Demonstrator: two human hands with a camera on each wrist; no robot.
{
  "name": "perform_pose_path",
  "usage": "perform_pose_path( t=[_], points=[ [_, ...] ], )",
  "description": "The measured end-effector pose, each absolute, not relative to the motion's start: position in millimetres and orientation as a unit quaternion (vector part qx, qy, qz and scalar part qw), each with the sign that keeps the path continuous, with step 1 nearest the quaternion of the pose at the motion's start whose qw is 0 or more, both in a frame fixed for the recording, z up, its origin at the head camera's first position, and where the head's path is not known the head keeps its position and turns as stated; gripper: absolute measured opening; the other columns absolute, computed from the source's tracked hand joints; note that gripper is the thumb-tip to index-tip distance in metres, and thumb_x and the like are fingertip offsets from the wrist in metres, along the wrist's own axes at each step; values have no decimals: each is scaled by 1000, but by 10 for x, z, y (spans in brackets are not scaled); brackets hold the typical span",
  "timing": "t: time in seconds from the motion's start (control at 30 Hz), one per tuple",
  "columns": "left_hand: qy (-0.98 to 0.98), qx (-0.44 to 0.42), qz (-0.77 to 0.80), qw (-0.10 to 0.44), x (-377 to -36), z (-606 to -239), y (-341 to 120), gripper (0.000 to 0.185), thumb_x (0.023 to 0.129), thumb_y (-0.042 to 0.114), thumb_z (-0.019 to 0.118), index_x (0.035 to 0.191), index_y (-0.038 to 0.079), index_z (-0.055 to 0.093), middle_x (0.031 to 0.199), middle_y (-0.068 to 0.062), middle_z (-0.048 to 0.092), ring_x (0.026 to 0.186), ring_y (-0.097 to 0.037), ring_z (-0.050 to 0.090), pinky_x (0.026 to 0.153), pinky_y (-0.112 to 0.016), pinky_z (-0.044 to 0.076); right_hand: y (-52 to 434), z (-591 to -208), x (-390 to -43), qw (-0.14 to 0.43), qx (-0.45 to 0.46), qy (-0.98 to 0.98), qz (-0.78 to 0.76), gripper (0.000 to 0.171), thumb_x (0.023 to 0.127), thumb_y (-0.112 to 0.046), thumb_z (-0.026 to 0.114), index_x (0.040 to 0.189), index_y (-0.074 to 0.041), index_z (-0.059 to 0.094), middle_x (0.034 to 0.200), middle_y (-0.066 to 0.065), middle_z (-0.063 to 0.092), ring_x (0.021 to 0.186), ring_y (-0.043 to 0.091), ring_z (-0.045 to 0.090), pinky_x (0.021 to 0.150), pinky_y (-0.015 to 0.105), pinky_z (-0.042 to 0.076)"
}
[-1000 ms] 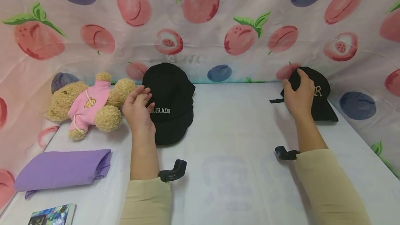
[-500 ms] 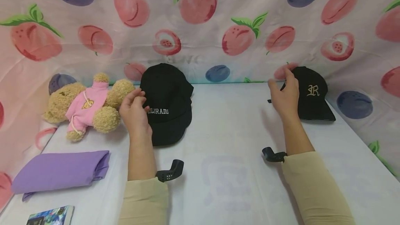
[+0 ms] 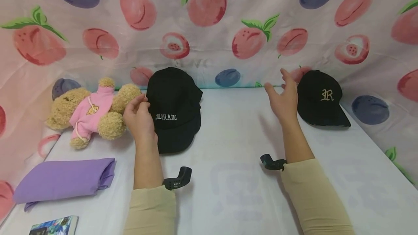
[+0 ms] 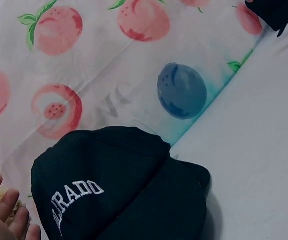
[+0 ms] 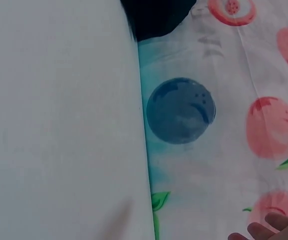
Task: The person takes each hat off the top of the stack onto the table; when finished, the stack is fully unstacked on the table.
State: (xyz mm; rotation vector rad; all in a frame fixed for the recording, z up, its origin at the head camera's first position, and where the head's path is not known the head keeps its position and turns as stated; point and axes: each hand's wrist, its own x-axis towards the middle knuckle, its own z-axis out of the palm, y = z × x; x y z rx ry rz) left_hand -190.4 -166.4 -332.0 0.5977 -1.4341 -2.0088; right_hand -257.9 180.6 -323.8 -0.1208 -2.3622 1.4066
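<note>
The left hand (image 3: 138, 117) has its fingers (image 3: 139, 101) loosely curled against the side of the Colorado cap (image 3: 174, 108), apparently steadying it on the bench (image 3: 235, 148). The right hand (image 3: 283, 99) hovers, fingers spread and holding nothing, just beside the monogram cap (image 3: 321, 99), which sits brim forward by the backdrop.

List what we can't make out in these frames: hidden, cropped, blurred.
- COLORADO cap: head view, left hand covers part of the lettering; contact unclear.
- Book: head view, cut by the bottom edge; cover unreadable.
- Right hand: right wrist view shows only fingertips at the corner.
- R cap: barely shows in either wrist view.
</note>
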Motion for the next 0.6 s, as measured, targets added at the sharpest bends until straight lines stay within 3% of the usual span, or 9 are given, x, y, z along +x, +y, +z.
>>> perform_pose_path(
  t=[0.2,0.43,0.6],
  points=[
    [-562,230,-739,292,-1918,-3354,-1678,28,96,0,56,121,1,68,107,-1,62,104,-11,56,98,-24,43,1620,-3241,-2557,177,-27,-830,529,70,101,-39,62,163,-27,32,167,7,32,151,31,35,119,51,39],
    [-593,233,-729,253,-1928,-3378,-1671,33,98,4,56,128,3,67,109,6,56,107,-9,53,97,-23,42,1443,-3212,-2527,158,-24,-812,561,69,101,-37,62,162,-27,32,167,6,31,151,29,35,116,49,42],
    [-605,235,-723,236,-1918,-3374,-1689,38,98,6,55,134,6,66,116,2,57,113,-11,52,101,-25,42,1309,-3209,-2518,145,-14,-811,567,68,102,-38,62,162,-28,32,167,6,31,151,29,36,115,48,44]
  ],
)
